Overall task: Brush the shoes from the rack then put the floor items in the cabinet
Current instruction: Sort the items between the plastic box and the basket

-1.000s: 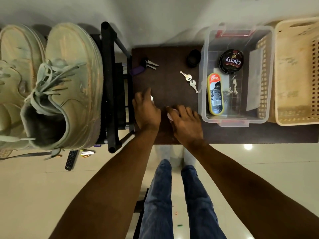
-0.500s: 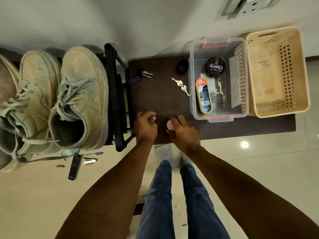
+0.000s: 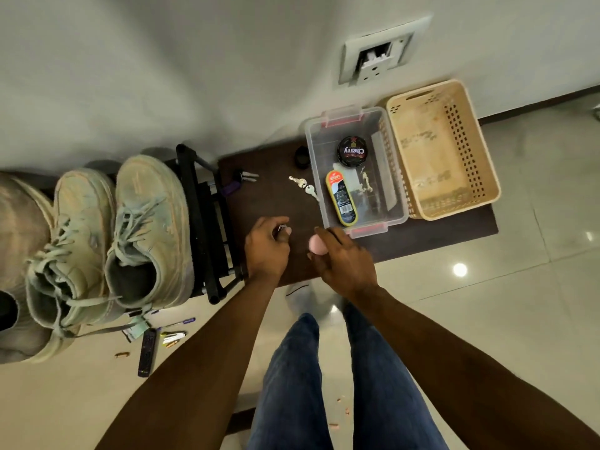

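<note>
Mid-frame over the tabletop (image 3: 269,196), the right hand (image 3: 344,264) gripped a pink object (image 3: 316,244); the left hand (image 3: 267,246) pinched something small. Shoes (image 3: 146,228) looked dusty, and floor items (image 3: 147,349) lay lower left, so most remained.

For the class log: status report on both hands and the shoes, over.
Left hand gripping a small item, unclear. Right hand holding pink object. Shoes on rack, untouched. Nothing in the way.

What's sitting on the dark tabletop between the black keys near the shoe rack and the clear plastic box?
In the head view, a pair of silver keys lies between the black keys and the clear box; otherwise bare tabletop.
</note>
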